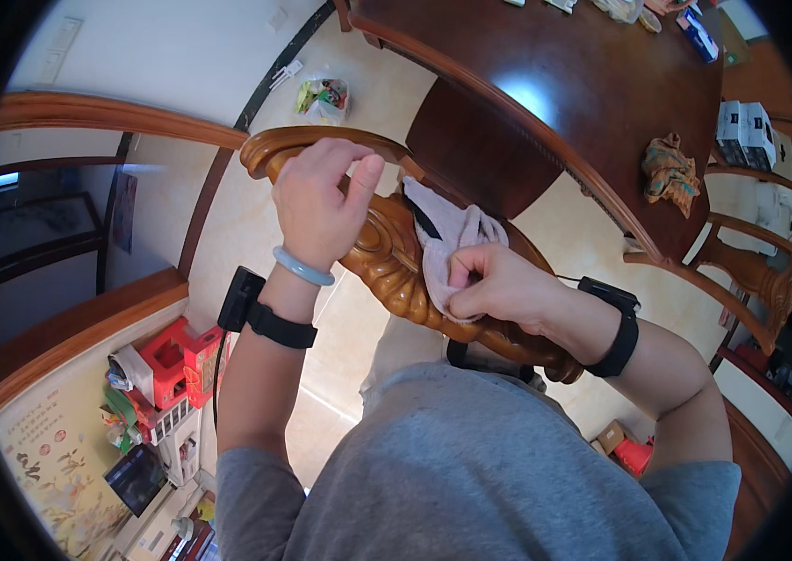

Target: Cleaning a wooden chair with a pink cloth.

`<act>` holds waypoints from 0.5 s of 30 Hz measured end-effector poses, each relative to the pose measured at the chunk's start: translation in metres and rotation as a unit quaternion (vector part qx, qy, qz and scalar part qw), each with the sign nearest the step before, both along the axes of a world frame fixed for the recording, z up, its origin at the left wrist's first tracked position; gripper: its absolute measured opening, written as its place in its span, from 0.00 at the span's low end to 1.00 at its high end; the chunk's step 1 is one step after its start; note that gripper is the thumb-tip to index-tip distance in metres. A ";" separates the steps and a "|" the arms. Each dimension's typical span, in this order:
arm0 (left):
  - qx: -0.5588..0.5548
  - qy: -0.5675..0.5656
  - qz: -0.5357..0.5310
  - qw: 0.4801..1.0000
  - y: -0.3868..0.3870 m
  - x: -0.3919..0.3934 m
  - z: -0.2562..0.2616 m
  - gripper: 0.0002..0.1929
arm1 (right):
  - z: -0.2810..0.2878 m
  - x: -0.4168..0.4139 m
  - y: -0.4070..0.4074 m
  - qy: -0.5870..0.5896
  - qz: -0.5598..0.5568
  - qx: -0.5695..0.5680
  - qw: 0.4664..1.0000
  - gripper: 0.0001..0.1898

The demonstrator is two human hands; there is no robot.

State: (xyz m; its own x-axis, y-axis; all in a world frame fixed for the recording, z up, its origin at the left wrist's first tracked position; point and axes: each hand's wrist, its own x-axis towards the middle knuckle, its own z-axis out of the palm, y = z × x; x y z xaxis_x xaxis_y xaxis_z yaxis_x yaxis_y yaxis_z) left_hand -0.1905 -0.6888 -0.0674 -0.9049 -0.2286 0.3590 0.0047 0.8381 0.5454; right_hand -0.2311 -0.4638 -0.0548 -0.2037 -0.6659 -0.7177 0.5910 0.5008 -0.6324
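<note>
A carved, glossy wooden chair [396,277] stands right in front of me, its back turned towards my body. Over the left end of its back, my left hand [326,200] grips the wood with bent fingers, whose tips are hidden; the thumb stands out to the side. My right hand [501,287] pinches a pale pinkish-grey cloth [448,231] with a black strip. The cloth is bunched and draped over the right half of the chair back. Beyond it shows the dark chair seat [480,147].
A dark wooden table [578,84] lies beyond the chair, with a patterned crumpled cloth [671,172] on it. Another wooden chair [754,273] stands at right, with boxes [747,133] farther back. A plastic bag [324,102] sits on the floor by the wall.
</note>
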 end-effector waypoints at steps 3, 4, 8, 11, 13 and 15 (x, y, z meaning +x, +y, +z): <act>0.012 -0.024 0.012 1.000 0.002 0.002 0.001 0.15 | -0.011 0.006 -0.006 0.019 -0.017 -0.006 1.000 0.10; 0.001 -0.023 0.009 1.000 0.002 0.001 0.000 0.15 | -0.013 0.005 -0.007 0.013 -0.025 -0.004 1.000 0.10; 0.022 -0.044 0.017 0.999 0.007 0.000 0.005 0.15 | -0.028 0.000 -0.013 0.041 -0.065 -0.002 0.997 0.10; 0.023 -0.045 0.012 0.999 0.006 -0.005 0.006 0.14 | -0.032 0.000 -0.013 0.052 -0.081 -0.004 0.995 0.10; 0.021 -0.046 0.016 0.999 0.005 -0.002 0.003 0.14 | -0.024 0.005 -0.008 0.027 -0.043 -0.007 0.999 0.10; 0.021 -0.052 0.019 0.998 0.003 -0.002 0.005 0.14 | -0.026 0.005 -0.006 -0.020 -0.046 -0.056 0.997 0.10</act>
